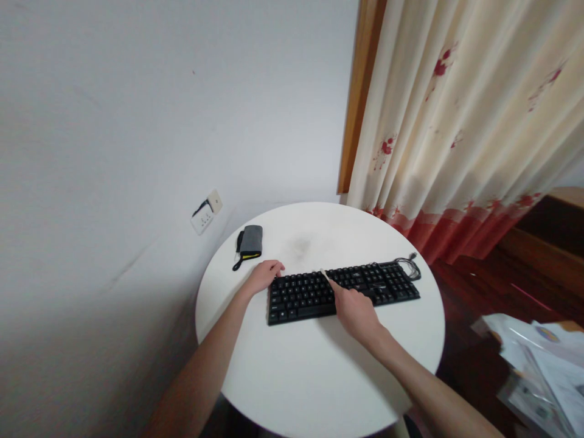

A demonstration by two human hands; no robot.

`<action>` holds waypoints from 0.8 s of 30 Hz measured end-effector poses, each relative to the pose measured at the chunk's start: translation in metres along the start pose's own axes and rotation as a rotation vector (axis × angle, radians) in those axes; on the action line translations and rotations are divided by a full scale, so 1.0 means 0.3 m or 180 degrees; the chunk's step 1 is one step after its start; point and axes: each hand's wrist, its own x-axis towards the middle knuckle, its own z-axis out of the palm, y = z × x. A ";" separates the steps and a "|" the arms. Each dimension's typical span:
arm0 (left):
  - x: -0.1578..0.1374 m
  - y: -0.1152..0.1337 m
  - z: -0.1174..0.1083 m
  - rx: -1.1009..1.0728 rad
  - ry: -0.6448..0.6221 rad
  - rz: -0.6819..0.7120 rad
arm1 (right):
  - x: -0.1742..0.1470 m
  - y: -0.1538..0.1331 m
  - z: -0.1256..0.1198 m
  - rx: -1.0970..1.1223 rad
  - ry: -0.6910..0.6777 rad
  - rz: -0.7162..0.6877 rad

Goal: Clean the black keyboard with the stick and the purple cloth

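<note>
A black keyboard (303,297) lies across the white round table, its keys facing up. At its far left corner is my left hand (264,275), with the fingers closed around the edge of the keyboard. My right hand (357,310) is over the middle of the keys, closed on a thin white stick that looks like a cotton swab (325,274). The swab's pale tip points away from me, at the far rows of keys. Part of the keyboard is hidden beneath the right hand.
On the table (292,371), a grey folded cloth pouch (252,240) with a black loop sits at the far left. The coiled keyboard cable (410,267) lies at the right. Beyond are a wall socket (202,219) and a curtain (433,121); plastic bags (538,353) are lower right.
</note>
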 end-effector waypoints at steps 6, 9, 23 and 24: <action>-0.003 0.014 -0.005 0.0043 -0.0005 -0.0009 | -0.041 0.035 0.026 -0.0092 0.0028 0.0025; -0.004 0.017 -0.006 0.0056 -0.0006 -0.0019 | -0.057 0.061 0.027 -0.0061 0.0020 0.0027; -0.003 0.017 -0.005 0.0028 -0.0007 -0.0031 | -0.200 0.134 0.029 0.0084 -0.0150 0.0052; -0.004 0.020 -0.005 0.0030 -0.0008 -0.0049 | -0.210 0.139 0.030 0.0089 -0.0170 0.0054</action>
